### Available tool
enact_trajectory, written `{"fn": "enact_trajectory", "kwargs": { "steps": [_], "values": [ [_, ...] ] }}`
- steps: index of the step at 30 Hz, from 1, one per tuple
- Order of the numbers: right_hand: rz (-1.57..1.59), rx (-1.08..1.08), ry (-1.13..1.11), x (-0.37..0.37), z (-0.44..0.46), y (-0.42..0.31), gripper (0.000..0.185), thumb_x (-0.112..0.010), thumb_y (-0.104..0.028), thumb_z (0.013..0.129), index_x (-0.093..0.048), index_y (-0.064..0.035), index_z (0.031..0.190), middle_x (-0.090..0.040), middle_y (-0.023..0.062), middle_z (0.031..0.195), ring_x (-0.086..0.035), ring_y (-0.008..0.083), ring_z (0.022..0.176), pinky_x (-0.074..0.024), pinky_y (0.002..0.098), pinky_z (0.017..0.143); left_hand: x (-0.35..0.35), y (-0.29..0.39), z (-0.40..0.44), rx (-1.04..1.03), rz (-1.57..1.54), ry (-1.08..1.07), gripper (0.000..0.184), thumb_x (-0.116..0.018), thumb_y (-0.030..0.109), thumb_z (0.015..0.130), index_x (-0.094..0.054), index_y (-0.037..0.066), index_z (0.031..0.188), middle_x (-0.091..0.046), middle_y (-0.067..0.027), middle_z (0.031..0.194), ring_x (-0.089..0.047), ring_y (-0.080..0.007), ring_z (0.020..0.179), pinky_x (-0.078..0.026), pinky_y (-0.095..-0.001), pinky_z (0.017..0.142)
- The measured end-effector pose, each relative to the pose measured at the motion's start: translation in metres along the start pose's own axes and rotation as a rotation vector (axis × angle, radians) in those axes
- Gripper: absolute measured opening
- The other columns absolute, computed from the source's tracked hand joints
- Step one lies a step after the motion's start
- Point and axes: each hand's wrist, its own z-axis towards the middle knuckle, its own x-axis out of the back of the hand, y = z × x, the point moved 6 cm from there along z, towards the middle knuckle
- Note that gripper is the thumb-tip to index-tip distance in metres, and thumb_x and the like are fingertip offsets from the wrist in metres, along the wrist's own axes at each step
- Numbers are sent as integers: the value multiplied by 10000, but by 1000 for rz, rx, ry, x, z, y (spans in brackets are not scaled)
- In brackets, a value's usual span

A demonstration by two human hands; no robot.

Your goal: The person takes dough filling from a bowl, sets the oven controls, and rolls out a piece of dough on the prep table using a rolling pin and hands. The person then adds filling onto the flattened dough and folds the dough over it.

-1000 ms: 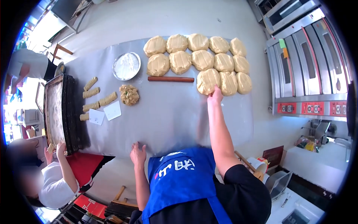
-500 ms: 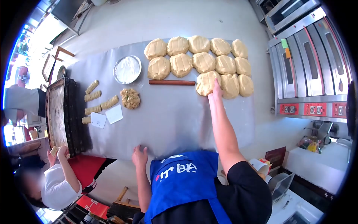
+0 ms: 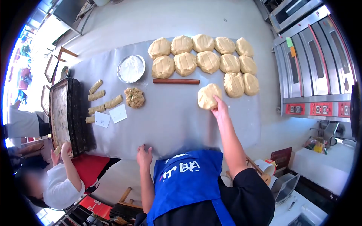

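My right hand (image 3: 221,106) grips the near right side of a pale yellow lump of dough (image 3: 207,96), thumb on top and the other fingers partly hidden beneath. Behind it, more scored dough lumps (image 3: 185,64) sit in rows at the far right of the metal table (image 3: 169,120). A brown rolling pin (image 3: 176,81) lies in front of these rows. At the table's near edge my left hand (image 3: 144,156) holds nothing, its thumb apart from the fingers.
Left of the pin stand a bowl of white flour (image 3: 131,69) and a lumpy mound of filling (image 3: 134,98). Short ridged dough rolls (image 3: 113,101) and two white scrapers (image 3: 118,113) lie further left. Stacked black trays (image 3: 62,113) border a person (image 3: 62,182) handling small pieces. Ovens (image 3: 313,67) stand right.
My right hand has pulled the dough lump out of the front row, toward me and slightly left. My left hand stays by the table's near edge.
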Motion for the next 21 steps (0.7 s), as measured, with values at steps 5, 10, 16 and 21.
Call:
{"fn": "enact_trajectory", "kwargs": {
  "steps": [5,10,16,21],
  "values": [
    [-365,173,54,28,-98,43,615,-872,-270,925,-562,21,1370,-679,159,1301,-706,269,1115,-611,442,875,-3,-7,5,-58,37,61,485,-750,373,981,-682,62,1347,-725,-183,1303,-695,-413,1192,-567,-509,980],
    [-837,253,-4,53,-105,44,550,-761,-434,1018,-625,19,1298,-683,193,1292,-704,303,1113,-580,435,902,8,4,7,35,58,-7,469,-748,383,977,-705,66,1321,-750,-193,1258,-712,-423,1153,-574,-511,964],
    [-1531,1000,247,-1,-143,-3,486,-713,-392,1025,-632,8,1288,-665,233,1218,-654,428,1098,-545,507,933,6,-1,6,-27,88,31,448,-749,375,975,-721,68,1299,-750,-194,1248,-722,-418,1124,-579,-504,946],
    [-1632,1332,187,-11,-141,24,562,-734,-362,995,-577,-20,1412,-578,231,1370,-572,432,1270,-483,543,1026,8,-3,6,-41,53,50,423,-750,360,975,-731,66,1279,-760,-186,1210,-730,-411,1091,-580,-496,928]
  ]
}}
